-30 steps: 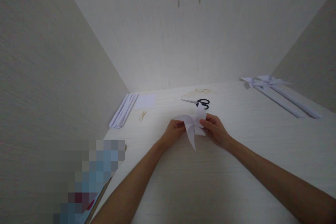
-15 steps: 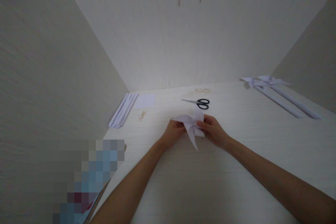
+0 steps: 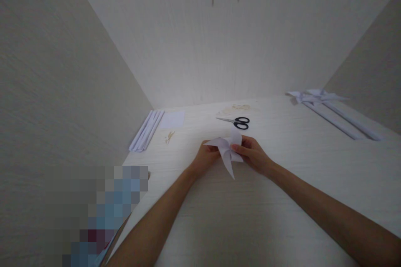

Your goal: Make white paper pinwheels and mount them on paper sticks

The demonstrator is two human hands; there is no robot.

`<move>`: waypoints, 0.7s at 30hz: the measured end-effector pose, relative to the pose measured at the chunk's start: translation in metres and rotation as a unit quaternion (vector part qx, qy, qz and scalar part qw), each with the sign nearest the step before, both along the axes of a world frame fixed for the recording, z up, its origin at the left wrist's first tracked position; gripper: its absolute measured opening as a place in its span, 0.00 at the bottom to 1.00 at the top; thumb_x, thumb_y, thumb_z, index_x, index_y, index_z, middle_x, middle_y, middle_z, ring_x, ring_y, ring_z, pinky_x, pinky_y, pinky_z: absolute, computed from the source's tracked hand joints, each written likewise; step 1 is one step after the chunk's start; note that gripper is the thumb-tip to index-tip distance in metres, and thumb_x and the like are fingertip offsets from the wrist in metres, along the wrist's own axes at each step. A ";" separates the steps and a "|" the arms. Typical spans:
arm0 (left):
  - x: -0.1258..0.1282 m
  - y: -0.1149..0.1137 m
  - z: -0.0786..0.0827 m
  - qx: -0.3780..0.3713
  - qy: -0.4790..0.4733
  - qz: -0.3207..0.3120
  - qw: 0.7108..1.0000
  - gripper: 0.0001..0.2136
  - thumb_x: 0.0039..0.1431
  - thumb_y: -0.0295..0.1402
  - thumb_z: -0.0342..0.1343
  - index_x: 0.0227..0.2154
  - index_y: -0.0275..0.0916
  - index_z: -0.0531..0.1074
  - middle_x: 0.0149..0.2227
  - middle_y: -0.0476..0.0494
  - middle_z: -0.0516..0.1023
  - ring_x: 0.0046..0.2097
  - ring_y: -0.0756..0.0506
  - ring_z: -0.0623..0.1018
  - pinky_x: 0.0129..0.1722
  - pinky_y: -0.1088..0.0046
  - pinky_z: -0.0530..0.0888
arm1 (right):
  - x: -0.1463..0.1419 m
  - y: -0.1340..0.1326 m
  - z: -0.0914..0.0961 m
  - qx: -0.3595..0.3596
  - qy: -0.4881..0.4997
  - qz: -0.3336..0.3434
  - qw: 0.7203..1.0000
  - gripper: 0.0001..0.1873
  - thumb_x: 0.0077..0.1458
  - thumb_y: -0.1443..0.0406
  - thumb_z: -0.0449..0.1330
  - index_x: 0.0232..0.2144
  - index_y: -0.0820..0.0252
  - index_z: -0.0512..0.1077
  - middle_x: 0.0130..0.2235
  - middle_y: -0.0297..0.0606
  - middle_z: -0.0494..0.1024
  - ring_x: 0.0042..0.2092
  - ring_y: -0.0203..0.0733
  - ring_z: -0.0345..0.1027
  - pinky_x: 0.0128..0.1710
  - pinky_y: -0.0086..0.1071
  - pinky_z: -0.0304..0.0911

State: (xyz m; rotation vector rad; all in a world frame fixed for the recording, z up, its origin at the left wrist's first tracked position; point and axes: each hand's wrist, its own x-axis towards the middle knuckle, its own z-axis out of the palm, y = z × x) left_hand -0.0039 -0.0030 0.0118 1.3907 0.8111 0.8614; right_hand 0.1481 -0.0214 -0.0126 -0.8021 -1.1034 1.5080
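Observation:
Both my hands hold a white folded paper pinwheel (image 3: 228,150) just above the pale table (image 3: 250,217), at its middle. My left hand (image 3: 207,157) is closed on the pinwheel's left side, partly under the paper. My right hand (image 3: 253,153) pinches its centre from the right, thumb on top. One pointed blade hangs down toward me and another stands up behind my fingers.
Black-handled scissors (image 3: 238,122) lie just beyond the hands. A bundle of white paper strips (image 3: 146,130) and a white square sheet (image 3: 173,119) lie at the back left. Finished pinwheels on long white sticks (image 3: 332,112) lie at the right. Two hooks hang on the back wall.
The upright blade of the pinwheel has been folded lower toward the centre, and my right thumb has slid onto the middle of the paper. The hands stay in the same place.

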 end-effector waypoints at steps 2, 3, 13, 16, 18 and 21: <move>0.001 -0.001 0.001 -0.007 0.002 0.008 1.000 0.11 0.41 0.28 0.58 0.32 0.33 0.75 0.32 0.42 0.78 0.36 0.44 0.75 0.37 0.69 0.70 | -0.001 0.000 0.000 0.004 -0.005 -0.007 1.000 0.11 0.40 0.62 0.63 0.29 0.61 0.71 0.27 0.35 0.74 0.28 0.35 0.65 0.29 0.30 0.60; 0.002 -0.001 0.001 -0.011 0.004 0.013 1.000 0.11 0.40 0.28 0.58 0.32 0.33 0.75 0.31 0.42 0.78 0.36 0.44 0.75 0.37 0.69 0.70 | -0.001 -0.001 0.000 0.010 -0.005 -0.017 1.000 0.11 0.40 0.62 0.63 0.30 0.61 0.70 0.28 0.35 0.74 0.28 0.36 0.66 0.29 0.31 0.60; 0.001 0.007 -0.001 -0.133 -0.161 0.036 0.977 0.06 0.32 0.28 0.62 0.18 0.35 0.72 0.23 0.49 0.74 0.28 0.51 0.72 0.32 0.76 0.68 | 0.005 -0.005 0.011 0.256 -0.200 -0.315 0.892 0.11 0.44 0.62 0.59 0.34 0.53 0.65 0.39 0.37 0.65 0.41 0.40 0.61 0.39 0.36 0.59; -0.001 0.006 0.000 -0.156 -0.193 0.026 0.968 0.06 0.33 0.28 0.62 0.19 0.36 0.72 0.24 0.48 0.74 0.28 0.52 0.71 0.31 0.77 0.68 | 0.004 -0.012 0.026 0.356 -0.303 -0.327 0.821 0.03 0.47 0.66 0.57 0.29 0.55 0.67 0.38 0.38 0.65 0.43 0.42 0.60 0.42 0.40 0.57; -0.002 0.006 0.000 -0.169 -0.186 0.017 0.968 0.07 0.32 0.29 0.63 0.18 0.35 0.72 0.22 0.48 0.73 0.24 0.53 0.69 0.28 0.78 0.68 | 0.003 -0.017 0.040 0.395 -0.346 -0.307 0.794 0.02 0.48 0.67 0.56 0.27 0.55 0.68 0.36 0.38 0.66 0.40 0.41 0.61 0.40 0.39 0.59; -0.003 0.006 -0.002 -0.189 -0.168 0.019 0.967 0.08 0.30 0.29 0.64 0.17 0.34 0.72 0.20 0.49 0.72 0.23 0.55 0.68 0.27 0.79 0.67 | 0.002 -0.024 0.063 0.427 -0.378 -0.292 0.768 0.02 0.47 0.68 0.57 0.26 0.56 0.68 0.32 0.37 0.68 0.37 0.40 0.63 0.37 0.38 0.59</move>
